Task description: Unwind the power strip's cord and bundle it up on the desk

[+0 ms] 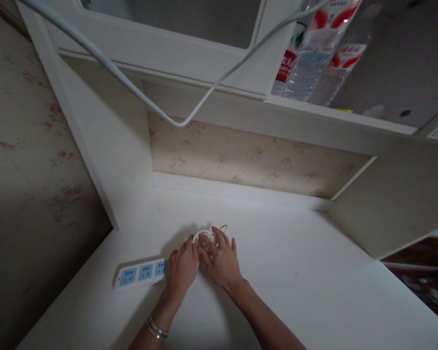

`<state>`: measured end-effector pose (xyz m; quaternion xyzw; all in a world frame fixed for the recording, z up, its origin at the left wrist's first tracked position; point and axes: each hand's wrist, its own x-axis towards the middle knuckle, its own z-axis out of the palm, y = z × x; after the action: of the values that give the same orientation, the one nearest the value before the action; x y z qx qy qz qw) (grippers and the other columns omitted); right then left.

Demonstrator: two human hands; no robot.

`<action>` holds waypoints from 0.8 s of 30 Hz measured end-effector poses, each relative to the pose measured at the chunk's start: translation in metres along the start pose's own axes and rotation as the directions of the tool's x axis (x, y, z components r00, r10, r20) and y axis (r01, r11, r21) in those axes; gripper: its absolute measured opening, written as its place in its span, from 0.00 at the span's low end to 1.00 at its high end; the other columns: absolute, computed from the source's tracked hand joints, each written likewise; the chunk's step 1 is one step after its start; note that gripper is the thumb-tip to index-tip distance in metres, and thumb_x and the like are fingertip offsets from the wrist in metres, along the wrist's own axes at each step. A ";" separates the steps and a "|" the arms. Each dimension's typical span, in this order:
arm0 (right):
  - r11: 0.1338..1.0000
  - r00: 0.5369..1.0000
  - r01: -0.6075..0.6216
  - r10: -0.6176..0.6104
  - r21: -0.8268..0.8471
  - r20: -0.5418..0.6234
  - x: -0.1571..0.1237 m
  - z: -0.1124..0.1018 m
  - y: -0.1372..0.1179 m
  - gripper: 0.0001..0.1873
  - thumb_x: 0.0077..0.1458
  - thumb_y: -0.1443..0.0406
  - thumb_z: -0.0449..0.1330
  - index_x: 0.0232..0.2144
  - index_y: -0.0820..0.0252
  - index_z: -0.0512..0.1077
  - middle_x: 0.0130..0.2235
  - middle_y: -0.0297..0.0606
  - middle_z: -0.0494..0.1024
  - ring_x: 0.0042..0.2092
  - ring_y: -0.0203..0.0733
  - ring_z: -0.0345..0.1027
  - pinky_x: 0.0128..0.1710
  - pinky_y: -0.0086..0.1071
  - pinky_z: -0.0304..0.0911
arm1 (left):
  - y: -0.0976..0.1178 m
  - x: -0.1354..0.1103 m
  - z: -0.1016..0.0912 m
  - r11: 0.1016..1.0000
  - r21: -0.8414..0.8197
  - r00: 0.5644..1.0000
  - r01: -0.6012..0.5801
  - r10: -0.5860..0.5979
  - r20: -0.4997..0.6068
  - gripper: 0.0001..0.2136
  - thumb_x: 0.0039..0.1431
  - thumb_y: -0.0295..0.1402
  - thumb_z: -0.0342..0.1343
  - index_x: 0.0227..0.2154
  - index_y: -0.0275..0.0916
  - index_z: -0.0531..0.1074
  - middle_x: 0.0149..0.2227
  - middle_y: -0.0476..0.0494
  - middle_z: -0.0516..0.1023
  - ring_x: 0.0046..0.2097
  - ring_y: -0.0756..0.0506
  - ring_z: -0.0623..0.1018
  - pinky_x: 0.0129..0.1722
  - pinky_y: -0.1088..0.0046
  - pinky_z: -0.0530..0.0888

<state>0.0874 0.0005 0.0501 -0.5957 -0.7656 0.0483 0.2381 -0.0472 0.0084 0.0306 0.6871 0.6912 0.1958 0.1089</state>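
Observation:
On the white desktop both my hands meet over a bundle of white cord (203, 234). My left hand (183, 265), with a silver bracelet at the wrist, has its fingers curled in on the near left side of the loops. From the right, my right hand (221, 260) bends its fingers over the cord, with one finger standing apart. A thin loop sticks out beyond its fingertips. Left of my left hand lies a white power strip (140, 273) with blue sockets, its right end hidden behind that hand.
A thick grey-white cable (182, 124) hangs in a V across the upper view. Clear plastic bottles (314, 58) stand on a shelf at upper right. Side panels (105, 141) and a flowered wall (241, 155) bound the white desktop (295, 291).

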 end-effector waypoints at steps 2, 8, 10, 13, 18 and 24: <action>0.993 0.999 -0.043 0.044 0.106 -0.005 0.005 0.005 0.005 0.19 0.60 0.57 0.55 0.52 0.48 0.70 0.59 0.45 0.64 0.59 0.54 0.59 0.57 0.56 0.53 | -0.001 0.000 -0.002 0.997 -0.076 1.000 0.009 -0.007 0.028 0.21 0.68 0.40 0.36 0.54 0.41 0.67 0.44 0.37 0.80 0.41 0.41 0.80 0.41 0.67 0.70; 0.938 0.995 -0.031 0.060 0.344 -0.075 0.014 0.020 0.016 0.16 0.56 0.68 0.55 0.46 0.54 0.75 0.54 0.42 0.69 0.51 0.42 0.68 0.54 0.35 0.63 | -0.001 0.004 -0.006 0.942 -0.326 0.996 0.081 -0.064 0.061 0.18 0.67 0.40 0.39 0.50 0.43 0.70 0.46 0.42 0.80 0.42 0.44 0.78 0.38 0.73 0.67; 0.929 0.993 -0.011 0.053 0.370 -0.105 0.015 0.026 0.019 0.16 0.56 0.68 0.55 0.45 0.54 0.76 0.53 0.41 0.70 0.51 0.42 0.68 0.54 0.36 0.63 | -0.004 0.006 -0.005 0.907 -0.416 0.997 0.070 -0.047 0.066 0.17 0.67 0.40 0.40 0.47 0.42 0.72 0.40 0.44 0.81 0.38 0.46 0.78 0.34 0.75 0.67; 0.902 0.988 0.042 0.027 0.429 -0.152 0.015 0.033 0.026 0.13 0.58 0.66 0.55 0.42 0.53 0.77 0.50 0.41 0.72 0.50 0.41 0.67 0.54 0.35 0.62 | -0.009 0.011 -0.001 0.849 -0.525 0.997 0.058 -0.028 0.065 0.16 0.65 0.40 0.42 0.45 0.42 0.73 0.36 0.45 0.81 0.34 0.48 0.78 0.32 0.76 0.67; 0.876 0.974 0.142 -0.040 0.461 -0.224 0.015 0.040 0.039 0.14 0.59 0.68 0.53 0.42 0.55 0.76 0.49 0.43 0.70 0.52 0.40 0.65 0.54 0.35 0.61 | -0.015 0.016 0.012 0.751 -0.657 0.998 0.064 -0.041 0.050 0.18 0.62 0.41 0.46 0.47 0.39 0.72 0.39 0.43 0.81 0.37 0.46 0.79 0.37 0.72 0.72; 0.887 0.973 0.227 -0.185 0.403 -0.141 0.019 0.042 0.050 0.18 0.59 0.71 0.50 0.47 0.54 0.72 0.54 0.44 0.66 0.55 0.40 0.63 0.53 0.36 0.62 | -0.019 0.019 0.020 0.678 -0.734 0.999 0.049 -0.046 0.024 0.20 0.59 0.44 0.48 0.46 0.36 0.72 0.42 0.41 0.80 0.37 0.45 0.79 0.38 0.70 0.73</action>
<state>0.1109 0.0417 0.0014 -0.4482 -0.7839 0.1553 0.4006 -0.0570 0.0299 0.0065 0.5683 0.5722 0.4521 0.3812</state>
